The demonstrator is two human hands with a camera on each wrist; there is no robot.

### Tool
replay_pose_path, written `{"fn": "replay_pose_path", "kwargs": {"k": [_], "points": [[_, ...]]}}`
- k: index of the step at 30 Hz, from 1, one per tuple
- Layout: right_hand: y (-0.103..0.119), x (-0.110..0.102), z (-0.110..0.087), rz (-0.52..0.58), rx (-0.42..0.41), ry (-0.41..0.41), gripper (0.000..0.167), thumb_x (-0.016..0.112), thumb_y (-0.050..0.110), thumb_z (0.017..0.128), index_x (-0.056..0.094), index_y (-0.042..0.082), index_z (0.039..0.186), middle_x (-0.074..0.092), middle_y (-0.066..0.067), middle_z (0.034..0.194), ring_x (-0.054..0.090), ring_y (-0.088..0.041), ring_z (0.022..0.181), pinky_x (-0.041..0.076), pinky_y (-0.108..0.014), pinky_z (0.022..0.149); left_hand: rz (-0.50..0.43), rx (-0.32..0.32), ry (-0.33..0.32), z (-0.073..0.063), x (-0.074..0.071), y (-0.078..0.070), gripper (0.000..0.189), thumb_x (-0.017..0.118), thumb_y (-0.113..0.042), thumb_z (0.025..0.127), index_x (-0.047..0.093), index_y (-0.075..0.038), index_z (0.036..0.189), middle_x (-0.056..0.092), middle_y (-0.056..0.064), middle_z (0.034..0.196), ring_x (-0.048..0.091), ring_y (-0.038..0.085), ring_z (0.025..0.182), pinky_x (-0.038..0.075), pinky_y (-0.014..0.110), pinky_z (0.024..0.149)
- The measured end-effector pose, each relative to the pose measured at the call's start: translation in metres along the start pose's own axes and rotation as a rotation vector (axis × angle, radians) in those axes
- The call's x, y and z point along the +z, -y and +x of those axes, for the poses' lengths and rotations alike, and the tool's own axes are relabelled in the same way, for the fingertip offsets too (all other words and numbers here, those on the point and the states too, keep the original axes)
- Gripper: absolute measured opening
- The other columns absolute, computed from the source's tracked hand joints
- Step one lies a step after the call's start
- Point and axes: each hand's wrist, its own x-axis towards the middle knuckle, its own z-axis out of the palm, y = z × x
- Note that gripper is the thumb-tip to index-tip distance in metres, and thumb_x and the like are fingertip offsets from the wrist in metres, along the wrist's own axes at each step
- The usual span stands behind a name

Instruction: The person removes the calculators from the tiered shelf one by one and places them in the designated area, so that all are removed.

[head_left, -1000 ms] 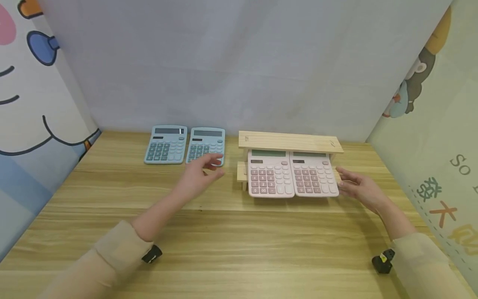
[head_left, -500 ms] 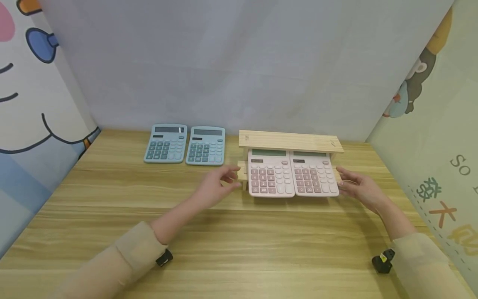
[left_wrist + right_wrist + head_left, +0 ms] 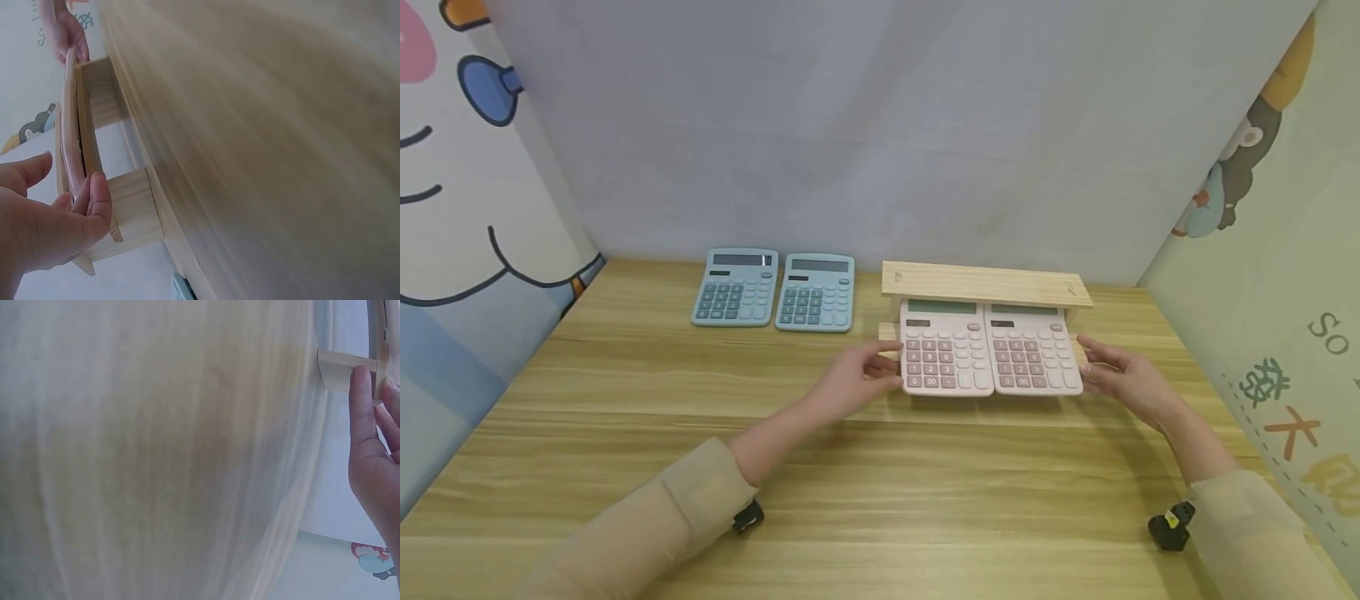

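Observation:
Two pale pink calculators, one on the left (image 3: pixel 947 354) and one on the right (image 3: pixel 1036 357), lie side by side on a small two-level wooden rack (image 3: pixel 985 284). Their top edges are under its upper board, and their lower ends jut out in front. My left hand (image 3: pixel 850 379) is at the outer edge of the left calculator; in the left wrist view its fingers (image 3: pixel 100 199) touch near that edge, with the thumb held apart. On the far side my right hand (image 3: pixel 1126 385) has its fingertips by the right calculator's edge and the shelf end; the index finger (image 3: pixel 361 406) is straight.
Two light blue calculators, one farther left (image 3: pixel 735 287) and one nearer the rack (image 3: pixel 816 293), lie flat on the wooden table (image 3: pixel 925 500). A grey-white cloth (image 3: pixel 850 142) hangs behind. Printed cartoon panels stand at the left (image 3: pixel 490 192) and right (image 3: pixel 1285 275).
My left hand has come rightward from beside the blue calculators to the left pink calculator's edge. My right hand and the calculators stay about where they were.

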Motion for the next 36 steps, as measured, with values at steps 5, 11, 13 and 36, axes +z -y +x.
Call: {"fn": "replay_pose_path", "kwargs": {"k": [5, 11, 13, 36], "points": [[-0.001, 0.000, 0.001, 0.008, 0.004, -0.001, 0.069, 0.054, 0.024, 0.097, 0.015, 0.003, 0.150, 0.016, -0.032, 0.147, 0.055, 0.009, 0.096, 0.050, -0.018, 0.089, -0.054, -0.018, -0.019, 0.003, 0.006, 0.001, 0.055, 0.072, -0.007, 0.082, 0.053, -0.010, 0.133, 0.067, 0.012, 0.106, 0.064, 0.023, 0.094, 0.055, 0.029, 0.082], [-0.001, 0.000, 0.002, 0.025, 0.007, 0.001, 0.069, 0.054, 0.022, 0.097, 0.015, 0.003, 0.150, 0.015, -0.032, 0.147, 0.055, 0.009, 0.096, 0.050, -0.019, 0.090, -0.084, -0.042, -0.047, 0.006, 0.012, 0.000, 0.057, 0.072, -0.001, 0.079, 0.053, -0.010, 0.133, 0.067, 0.013, 0.104, 0.064, 0.022, 0.092, 0.056, 0.026, 0.079], [-0.001, 0.000, 0.002, 0.033, 0.007, 0.003, 0.069, 0.053, 0.022, 0.097, 0.014, 0.003, 0.150, 0.015, -0.033, 0.147, 0.055, 0.009, 0.096, 0.050, -0.019, 0.090, -0.093, -0.056, -0.051, 0.007, 0.014, -0.001, 0.060, 0.072, 0.000, 0.078, 0.053, -0.011, 0.133, 0.066, 0.013, 0.105, 0.064, 0.022, 0.092, 0.056, 0.025, 0.078], [-0.001, -0.002, 0.002, -0.002, 0.010, 0.011, 0.068, 0.053, 0.024, 0.097, 0.015, 0.004, 0.150, 0.014, -0.032, 0.149, 0.055, 0.009, 0.096, 0.050, -0.019, 0.089, -0.170, -0.117, -0.042, -0.007, 0.014, -0.004, 0.068, 0.073, 0.004, 0.076, 0.048, -0.012, 0.136, 0.063, 0.010, 0.101, 0.062, 0.019, 0.090, 0.056, 0.025, 0.078]]}}
